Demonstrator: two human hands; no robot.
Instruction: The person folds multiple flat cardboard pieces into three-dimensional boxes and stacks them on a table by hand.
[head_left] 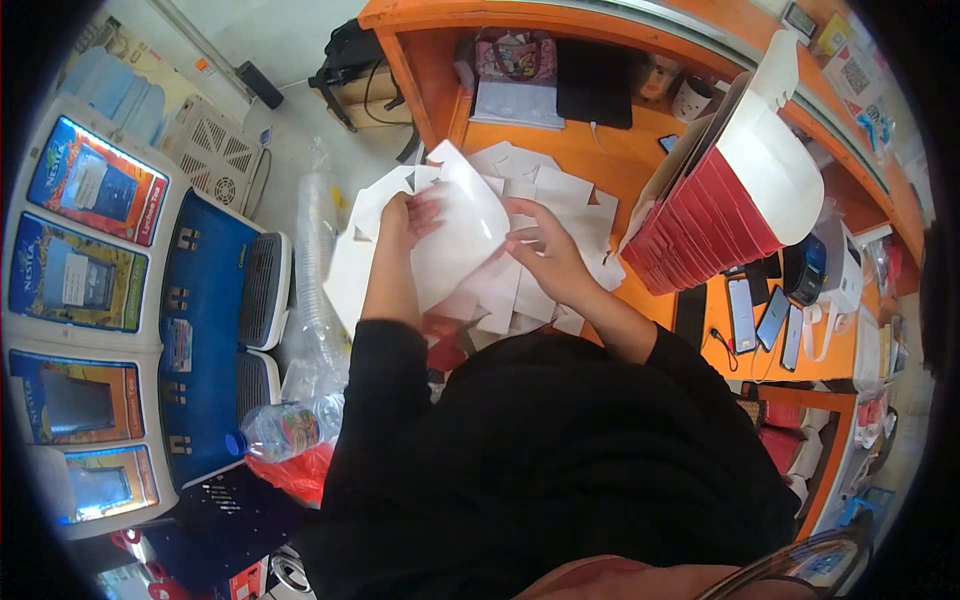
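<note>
A glossy white cardboard box blank (462, 225) is held in front of me, its rounded end curling upward. My left hand (415, 218) grips its left part, thumb and fingers closed on the card. On the right edge, my right hand (548, 250) pinches the card between thumb and fingers. Beneath it, several more flat white blanks (565, 200) with notched edges lie loosely spread on the orange table. Some red card (445, 340) shows under them near my body. To the right stands a tall nested stack of red and white folded cartons (700, 225).
Phones (741, 315) lie on the orange table (640, 345) right of the carton stack. A drink dispenser (170, 300) stands at the left, with a plastic bottle (290, 428) near it. Clear stacked cups (318, 255) run beside the table. A shelf (470, 15) rises behind.
</note>
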